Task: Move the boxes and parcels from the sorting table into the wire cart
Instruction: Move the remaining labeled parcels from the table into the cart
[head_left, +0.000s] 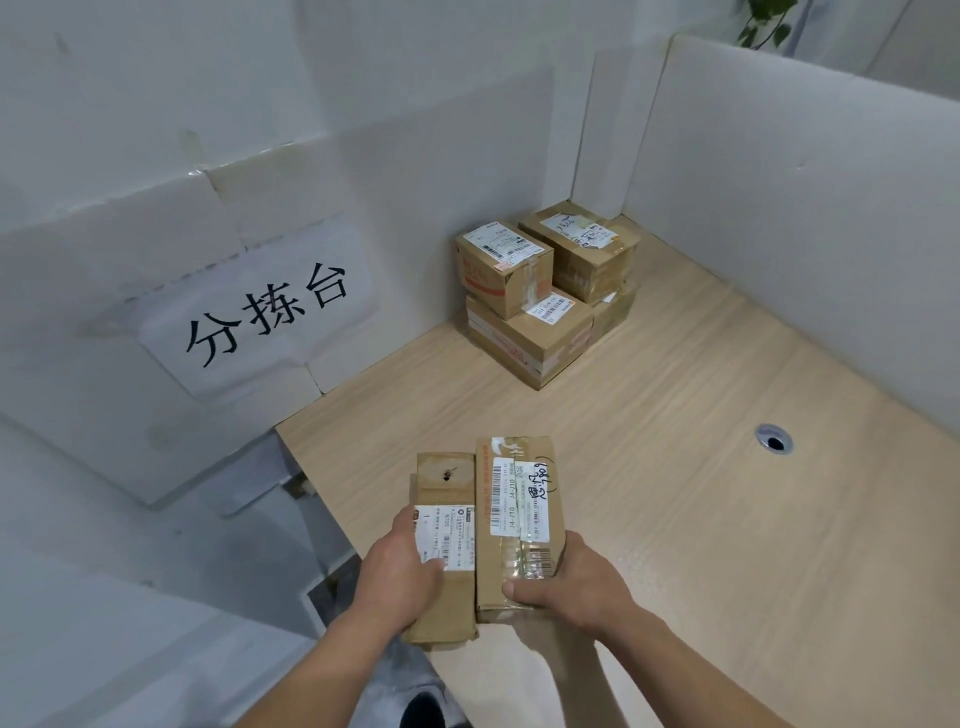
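Observation:
Two long cardboard boxes lie side by side near the front left corner of the wooden sorting table (675, 395). My left hand (397, 571) grips the near end of the flatter left box (444, 493), thumb over its white label. My right hand (566, 579) grips the near end of the taller right box (514, 493), thumb on its top. A stack of several labelled cardboard boxes (545, 291) stands in the table's far corner. The wire cart is out of view.
White foam panels (779, 182) wall the table at the back and right. A paper sign with black characters (265, 312) hangs on the left panel. A round cable hole (774, 440) sits in the tabletop at right. Floor shows below the table's left edge.

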